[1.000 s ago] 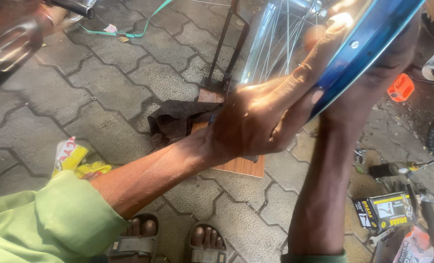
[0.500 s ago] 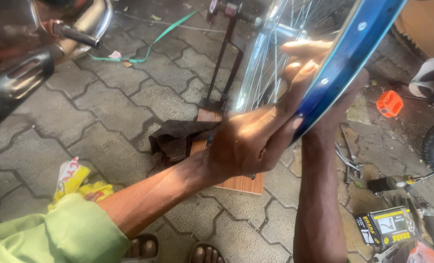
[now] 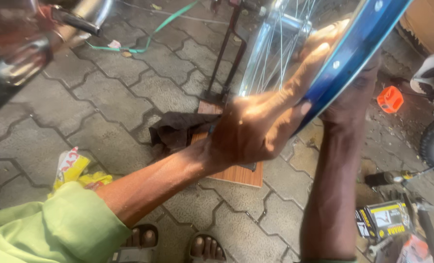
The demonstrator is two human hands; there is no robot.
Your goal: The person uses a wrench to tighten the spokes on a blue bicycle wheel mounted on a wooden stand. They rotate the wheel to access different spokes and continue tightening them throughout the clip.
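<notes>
Left hand (image 3: 256,129) gripping blue wheel rim (image 3: 353,53); right hand (image 3: 353,100) behind rim, grip not visible. Probably stiff, light, smooth: best held at the rim edge, not the thin spokes (image 3: 280,48).

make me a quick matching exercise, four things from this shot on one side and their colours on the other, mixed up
Things:
1. wheel rim
2. sleeve
3. cloth
4. small container on the ground at right

Colours:
a. dark brown
b. orange
c. blue
d. light green

Pairs: 1-c, 2-d, 3-a, 4-b
</notes>
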